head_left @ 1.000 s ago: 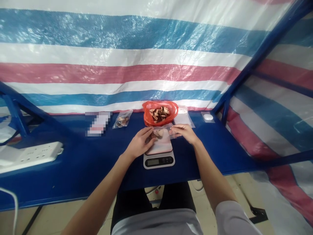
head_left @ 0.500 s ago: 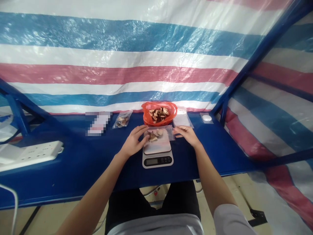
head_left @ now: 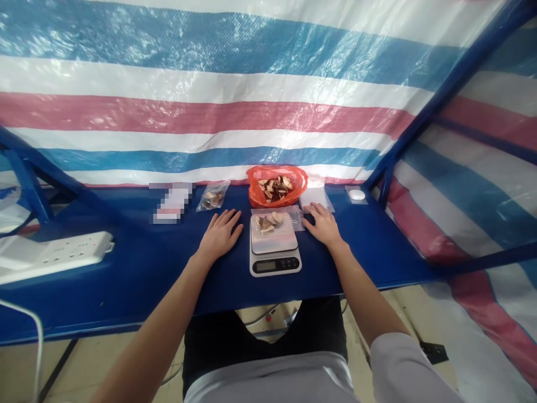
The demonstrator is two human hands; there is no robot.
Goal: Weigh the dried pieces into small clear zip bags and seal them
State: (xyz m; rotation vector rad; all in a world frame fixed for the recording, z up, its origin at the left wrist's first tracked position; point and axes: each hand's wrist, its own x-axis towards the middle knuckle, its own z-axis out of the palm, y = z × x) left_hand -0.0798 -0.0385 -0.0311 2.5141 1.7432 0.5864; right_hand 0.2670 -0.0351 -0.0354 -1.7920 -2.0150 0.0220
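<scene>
A clear plastic bag of dried slices, perhaps mushroom, [head_left: 269, 223] lies on the plate of a white kitchen scale [head_left: 274, 268]. Its right end reaches past the plate's edge. My left hand [head_left: 220, 235] rests on the table left of the scale, fingers spread, holding nothing. To the right of the scale, my right hand [head_left: 323, 224] lies open, its fingertips close to the bag's end and the stack of clear bags behind. Behind the scale stands a red plastic bag [head_left: 257, 197] with more of the brown and cream slices inside.
On the blue table [head_left: 159, 280] another filled clear bag [head_left: 213, 196] lies at the back left. Flat clear bags [head_left: 315, 196] lie right of the red bag, and a white round object [head_left: 356, 195] farther right. A white power strip [head_left: 79, 249] is at the left.
Both hands have let go of the bag on the scale. My left hand has moved left onto the table, and the right has come to rest beside the scale.
</scene>
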